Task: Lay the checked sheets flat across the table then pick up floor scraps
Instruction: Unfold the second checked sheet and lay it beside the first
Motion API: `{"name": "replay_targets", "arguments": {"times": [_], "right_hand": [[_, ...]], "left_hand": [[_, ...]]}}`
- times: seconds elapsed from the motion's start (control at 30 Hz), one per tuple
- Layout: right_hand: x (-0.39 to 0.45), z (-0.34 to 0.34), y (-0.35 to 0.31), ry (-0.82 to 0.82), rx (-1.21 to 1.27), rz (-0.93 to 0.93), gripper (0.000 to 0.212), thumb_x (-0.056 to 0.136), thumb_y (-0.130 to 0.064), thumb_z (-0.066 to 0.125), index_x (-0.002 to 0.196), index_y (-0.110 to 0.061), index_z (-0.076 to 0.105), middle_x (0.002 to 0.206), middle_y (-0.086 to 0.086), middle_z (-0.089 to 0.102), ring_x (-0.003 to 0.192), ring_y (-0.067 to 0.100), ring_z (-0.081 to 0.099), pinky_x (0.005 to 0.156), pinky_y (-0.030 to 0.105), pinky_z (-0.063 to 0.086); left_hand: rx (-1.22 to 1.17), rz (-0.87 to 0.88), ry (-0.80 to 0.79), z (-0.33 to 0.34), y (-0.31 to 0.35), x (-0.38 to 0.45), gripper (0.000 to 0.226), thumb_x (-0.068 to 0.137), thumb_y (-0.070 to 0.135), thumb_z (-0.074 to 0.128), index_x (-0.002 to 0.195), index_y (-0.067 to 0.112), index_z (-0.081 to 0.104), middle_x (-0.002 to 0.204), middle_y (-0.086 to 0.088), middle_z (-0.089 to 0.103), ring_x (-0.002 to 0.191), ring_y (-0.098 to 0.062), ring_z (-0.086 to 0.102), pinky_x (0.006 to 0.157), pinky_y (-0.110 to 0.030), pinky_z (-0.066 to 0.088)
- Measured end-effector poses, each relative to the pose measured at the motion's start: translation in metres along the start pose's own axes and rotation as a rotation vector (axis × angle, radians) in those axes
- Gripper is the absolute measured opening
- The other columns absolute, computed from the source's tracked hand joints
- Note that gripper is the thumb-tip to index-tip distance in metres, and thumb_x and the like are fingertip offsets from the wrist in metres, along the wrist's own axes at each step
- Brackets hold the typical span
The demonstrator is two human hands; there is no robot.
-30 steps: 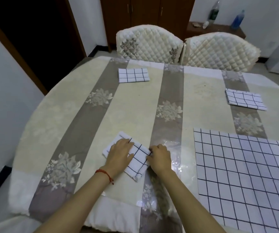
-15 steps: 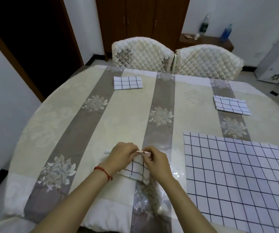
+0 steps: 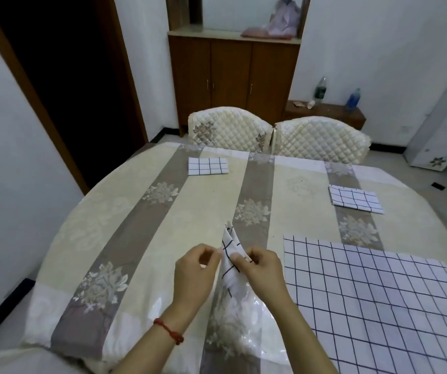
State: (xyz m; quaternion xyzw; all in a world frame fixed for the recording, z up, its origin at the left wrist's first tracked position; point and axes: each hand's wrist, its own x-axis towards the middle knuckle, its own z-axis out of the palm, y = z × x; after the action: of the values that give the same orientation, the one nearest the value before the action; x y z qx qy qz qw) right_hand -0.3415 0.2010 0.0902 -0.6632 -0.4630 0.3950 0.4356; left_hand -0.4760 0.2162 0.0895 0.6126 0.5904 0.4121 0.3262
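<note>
A folded white checked sheet (image 3: 230, 255) is lifted off the round table (image 3: 87, 228) between both hands, its folds standing up and hanging loosely. My left hand (image 3: 194, 276) pinches its left edge and my right hand (image 3: 264, 273) pinches its right edge. A large checked sheet (image 3: 373, 300) lies spread flat on the table at the near right. Two more folded checked sheets lie flat: one (image 3: 207, 166) at the far left, one (image 3: 355, 199) at the far right.
Two quilted chairs (image 3: 230, 130) (image 3: 322, 140) stand against the table's far edge. Behind them are a brown cabinet (image 3: 233, 76) and a low shelf with bottles (image 3: 320, 90). A dark doorway (image 3: 63, 76) opens at the left. A white appliance (image 3: 443, 130) stands right.
The folded sheet lay on the table under both hands; now both hands have raised it and are pulling its folds apart. The camera view tilted up.
</note>
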Motion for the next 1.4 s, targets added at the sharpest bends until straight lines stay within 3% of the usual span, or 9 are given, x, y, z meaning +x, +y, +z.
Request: {"name": "replay_targets", "arguments": {"times": [0.2, 0.43, 0.6, 0.7, 0.8, 0.97, 1.07, 1.17, 1.4], "right_hand": [[-0.019, -0.006, -0.022, -0.1, -0.064, -0.109, 0.032, 0.075, -0.02, 0.069, 0.057, -0.016, 0.043, 0.058, 0.0, 0.052, 0.057, 0.01, 0.047, 0.057, 0.024, 0.037], [-0.03, -0.023, -0.034, -0.198, -0.066, -0.144, 0.026, 0.069, -0.019, 0.076, 0.061, -0.013, 0.053, 0.059, -0.002, 0.048, 0.056, 0.006, 0.041, 0.055, 0.017, 0.033], [-0.026, -0.049, -0.039, 0.019, -0.048, -0.157, 0.02, 0.075, -0.017, 0.071, 0.062, -0.008, 0.059, 0.058, -0.004, 0.052, 0.057, 0.009, 0.044, 0.056, 0.021, 0.035], [-0.022, -0.059, -0.047, 0.099, -0.094, -0.24, 0.015, 0.075, -0.015, 0.07, 0.063, -0.018, 0.062, 0.063, -0.006, 0.061, 0.062, 0.006, 0.051, 0.058, 0.017, 0.039], [-0.018, -0.06, -0.061, -0.001, -0.189, -0.372, 0.022, 0.075, -0.015, 0.072, 0.061, -0.028, 0.062, 0.062, -0.022, 0.063, 0.064, 0.001, 0.055, 0.058, 0.009, 0.039], [-0.013, -0.058, -0.079, -0.11, -0.363, -0.5, 0.004, 0.078, -0.019, 0.071, 0.081, -0.018, 0.07, 0.07, -0.02, 0.067, 0.077, 0.002, 0.06, 0.074, 0.017, 0.046], [-0.012, -0.063, -0.083, -0.137, -0.409, -0.476, 0.008, 0.077, -0.026, 0.071, 0.082, -0.02, 0.07, 0.079, 0.005, 0.068, 0.075, 0.017, 0.057, 0.07, 0.034, 0.048], [-0.012, -0.069, -0.085, -0.172, -0.363, -0.441, 0.011, 0.075, -0.028, 0.072, 0.077, -0.017, 0.069, 0.072, 0.007, 0.063, 0.062, 0.01, 0.049, 0.061, 0.027, 0.04], [-0.011, -0.094, -0.061, -0.096, -0.257, -0.236, 0.03, 0.076, -0.02, 0.069, 0.055, -0.015, 0.049, 0.054, -0.006, 0.038, 0.05, 0.006, 0.031, 0.047, 0.016, 0.024]], "left_hand": [[-0.332, -0.301, -0.141, -0.004, 0.04, -0.015, 0.015, 0.082, 0.026, 0.065, 0.072, 0.014, 0.069, 0.076, -0.004, 0.072, 0.073, -0.016, 0.068, 0.065, -0.031, 0.058], [-0.408, -0.337, -0.157, -0.019, 0.054, -0.015, 0.018, 0.082, -0.001, 0.056, 0.066, 0.002, 0.064, 0.064, -0.01, 0.062, 0.057, -0.018, 0.061, 0.05, -0.024, 0.054], [-0.163, -0.182, 0.023, -0.04, 0.038, 0.003, 0.023, 0.082, 0.006, 0.059, 0.061, 0.013, 0.062, 0.067, -0.003, 0.062, 0.066, -0.018, 0.055, 0.06, -0.026, 0.042], [-0.003, -0.052, 0.125, -0.048, 0.038, 0.006, 0.008, 0.082, 0.01, 0.06, 0.082, 0.016, 0.065, 0.082, 0.004, 0.065, 0.083, -0.018, 0.06, 0.066, -0.026, 0.043], [0.055, 0.102, 0.049, -0.041, 0.054, 0.004, 0.039, 0.077, 0.016, 0.06, 0.116, 0.018, 0.058, 0.111, 0.008, 0.058, 0.109, -0.011, 0.051, 0.095, -0.03, 0.041], [0.252, 0.45, -0.129, -0.023, 0.067, 0.008, 0.043, 0.075, 0.046, 0.053, 0.114, 0.031, 0.06, 0.123, 0.013, 0.06, 0.129, -0.007, 0.038, 0.115, -0.047, 0.013], [0.225, 0.51, -0.202, -0.022, 0.075, 0.011, 0.03, 0.08, 0.032, 0.055, 0.108, 0.026, 0.065, 0.115, 0.013, 0.064, 0.118, -0.002, 0.047, 0.112, -0.04, 0.02], [0.115, 0.477, -0.273, -0.023, 0.078, 0.011, 0.021, 0.076, 0.03, 0.057, 0.088, 0.019, 0.072, 0.084, 0.005, 0.072, 0.081, -0.011, 0.061, 0.078, -0.029, 0.048], [-0.163, 0.252, -0.082, -0.038, 0.075, 0.033, 0.021, 0.081, 0.01, 0.065, 0.063, 0.02, 0.063, 0.062, 0.009, 0.062, 0.062, -0.005, 0.054, 0.061, -0.021, 0.043]]}}
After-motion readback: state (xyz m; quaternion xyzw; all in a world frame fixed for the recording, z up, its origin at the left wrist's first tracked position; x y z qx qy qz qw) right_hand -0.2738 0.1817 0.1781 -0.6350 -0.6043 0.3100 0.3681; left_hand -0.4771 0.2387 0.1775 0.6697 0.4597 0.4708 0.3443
